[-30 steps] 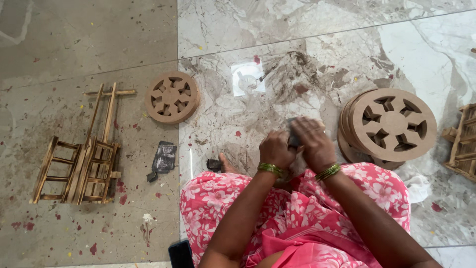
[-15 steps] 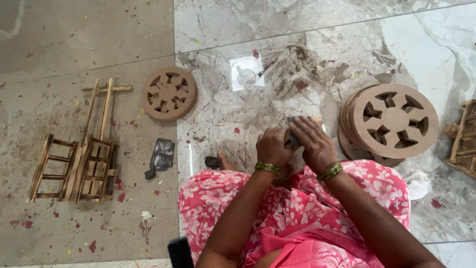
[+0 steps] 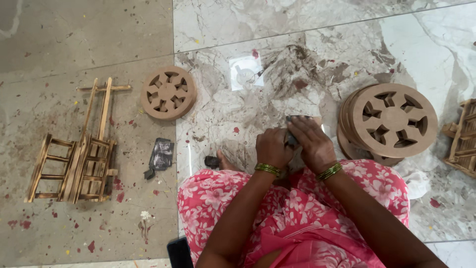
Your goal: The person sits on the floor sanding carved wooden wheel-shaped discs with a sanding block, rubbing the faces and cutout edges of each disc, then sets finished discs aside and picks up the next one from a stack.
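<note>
Grip: we have both hands closed together on a small dark piece (image 3: pixel 291 140), only partly seen between the fingers; what it is we cannot tell.
Left hand (image 3: pixel 273 148): clenched on the piece's near side, knuckles up, green bangles (image 3: pixel 267 169) at the wrist.
Right hand (image 3: pixel 311 144): fingers laid over the piece from above, grasping it, green bangles at this wrist too.
Piece: held low over the marble floor (image 3: pixel 307 44), just beyond our knees and the pink floral cloth (image 3: pixel 297 218).
Right of the grip: a stack of wooden wheels (image 3: pixel 391 121), cut-out spokes on top, close by the right hand.
Far right: a wooden frame (image 3: pixel 463 139) at the picture's edge.
Left of the grip: a small black bit (image 3: pixel 211 161) on the floor near the left wrist, then a dark crumpled sheet (image 3: pixel 159 156).
Far left: a slatted wooden cart frame (image 3: pixel 74 154) lying flat.
Ahead and left: a single wheel (image 3: pixel 168 93), well apart from the stack.
Straight ahead: a clear plastic packet (image 3: pixel 246 73) on the floor.
</note>
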A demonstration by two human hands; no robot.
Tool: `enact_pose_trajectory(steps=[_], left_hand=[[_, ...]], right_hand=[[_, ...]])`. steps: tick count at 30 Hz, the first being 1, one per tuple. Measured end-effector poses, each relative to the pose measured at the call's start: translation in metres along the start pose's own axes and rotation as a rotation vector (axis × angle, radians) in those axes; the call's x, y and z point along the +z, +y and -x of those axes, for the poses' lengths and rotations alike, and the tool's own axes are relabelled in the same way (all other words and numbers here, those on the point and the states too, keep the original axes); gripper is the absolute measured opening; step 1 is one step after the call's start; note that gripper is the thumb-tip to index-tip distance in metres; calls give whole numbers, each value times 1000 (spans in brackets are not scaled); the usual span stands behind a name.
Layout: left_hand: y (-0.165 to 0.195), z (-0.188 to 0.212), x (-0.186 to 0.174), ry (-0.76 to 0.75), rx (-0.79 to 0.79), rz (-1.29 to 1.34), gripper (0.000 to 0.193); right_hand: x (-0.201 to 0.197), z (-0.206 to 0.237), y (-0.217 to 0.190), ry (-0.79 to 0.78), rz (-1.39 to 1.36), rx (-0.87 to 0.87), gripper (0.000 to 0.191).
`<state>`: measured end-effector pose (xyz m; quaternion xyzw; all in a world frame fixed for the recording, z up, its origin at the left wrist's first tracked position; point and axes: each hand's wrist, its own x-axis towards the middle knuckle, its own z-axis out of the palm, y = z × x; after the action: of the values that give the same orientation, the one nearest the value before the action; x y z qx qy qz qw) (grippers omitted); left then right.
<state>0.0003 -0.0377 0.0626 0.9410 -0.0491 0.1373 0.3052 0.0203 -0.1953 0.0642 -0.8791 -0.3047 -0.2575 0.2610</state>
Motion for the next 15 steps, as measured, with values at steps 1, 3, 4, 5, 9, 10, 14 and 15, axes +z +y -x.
enact_pose_trajectory(steps=[1,3,4,5,9,10,14,15], left_hand=[[-1,3,0,39,32,5,22],[-7,11,-7,30,32,28,31],[-10,14,-12,26,36,39,36],[-14,15,-18,-17,0,52,36],[-28,9,-44,-134,-40,-37,43],[-30,4,-48,-151,-32,-94,48],[-26,-12,-42,-220,-14,-169,42],[-24,-14,-38,-231,-25,-131,44]], right_hand=[[6,-1,9,62,-84,22,56],[16,-1,29,180,-257,69,55],[17,4,37,52,-251,249,60],[15,9,46,-74,-240,426,65],[23,26,46,-242,-261,725,76],[26,28,41,-215,-269,663,73],[28,23,27,-150,-331,508,68],[25,18,27,-139,-351,491,68]])
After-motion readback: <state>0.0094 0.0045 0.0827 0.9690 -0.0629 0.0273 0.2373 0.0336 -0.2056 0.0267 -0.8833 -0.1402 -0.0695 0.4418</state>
